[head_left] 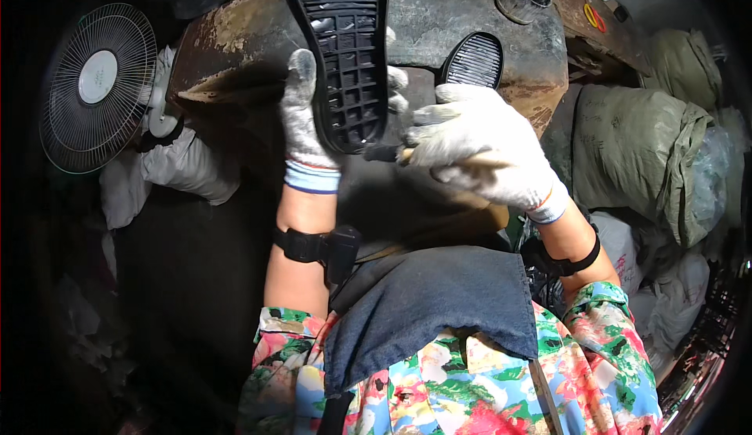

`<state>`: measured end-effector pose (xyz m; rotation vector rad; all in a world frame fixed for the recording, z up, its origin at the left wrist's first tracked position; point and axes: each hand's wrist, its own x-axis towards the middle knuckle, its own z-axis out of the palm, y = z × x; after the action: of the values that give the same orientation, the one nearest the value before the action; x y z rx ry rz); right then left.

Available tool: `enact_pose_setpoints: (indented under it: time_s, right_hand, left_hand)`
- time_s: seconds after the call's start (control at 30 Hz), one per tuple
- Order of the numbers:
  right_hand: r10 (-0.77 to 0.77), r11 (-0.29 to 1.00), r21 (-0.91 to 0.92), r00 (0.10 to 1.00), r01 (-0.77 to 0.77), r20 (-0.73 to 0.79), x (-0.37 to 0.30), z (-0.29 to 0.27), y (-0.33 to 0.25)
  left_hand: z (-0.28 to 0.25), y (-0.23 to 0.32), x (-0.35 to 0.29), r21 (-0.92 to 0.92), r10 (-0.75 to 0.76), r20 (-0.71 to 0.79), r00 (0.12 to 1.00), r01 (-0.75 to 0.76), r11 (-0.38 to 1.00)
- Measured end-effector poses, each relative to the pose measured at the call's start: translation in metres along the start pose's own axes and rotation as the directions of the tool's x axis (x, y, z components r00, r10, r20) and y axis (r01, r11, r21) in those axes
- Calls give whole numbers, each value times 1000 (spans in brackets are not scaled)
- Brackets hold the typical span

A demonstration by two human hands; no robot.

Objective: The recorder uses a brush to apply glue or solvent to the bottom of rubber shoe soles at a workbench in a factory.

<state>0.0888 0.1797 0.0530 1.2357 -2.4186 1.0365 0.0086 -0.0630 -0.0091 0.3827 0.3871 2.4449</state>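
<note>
A black shoe sole [349,67] with a raised rim and a ribbed, gridded inside is held up in front of me, heel end toward me. My left hand [308,106], in a soiled white knit glove, grips it, thumb on the left edge and fingertips showing at the right edge. Wet-looking white streaks lie in some grid cells. My right hand [482,141], also gloved, is closed round the wooden handle of a brush [384,154]. The dark brush end meets the sole's heel rim, or lies just beside it; I cannot tell which.
Another black sole [475,60] lies on the worn table [439,12], near a crusted round tin [523,0]. Orange-handled scissors [594,18] rest at the far right. A white fan [99,78] stands left. Stuffed sacks [627,149] crowd the right side. A dark blue cloth [439,294] covers my lap.
</note>
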Motion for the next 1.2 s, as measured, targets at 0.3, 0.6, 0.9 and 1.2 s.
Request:
enact_pose_setpoints:
  time_s: [0.3, 0.6, 0.9, 1.2]
  right_hand:
    - [595, 523, 719, 800, -457, 76, 33, 31, -16]
    - [568, 822, 276, 749, -498, -340, -33, 18, 109]
    - [492, 845, 410, 801, -345, -341, 92, 66, 85]
    - [311, 950, 130, 865, -283, -393, 70, -6, 92]
  left_hand:
    - [12, 14, -17, 633, 158, -281, 947, 59, 772]
    - [-18, -87, -19, 977, 425, 69, 903, -147, 154]
    - [-3, -10, -197, 290, 253, -556, 791, -100, 952]
    - [36, 175, -456, 132, 849, -386, -360, -933, -336]
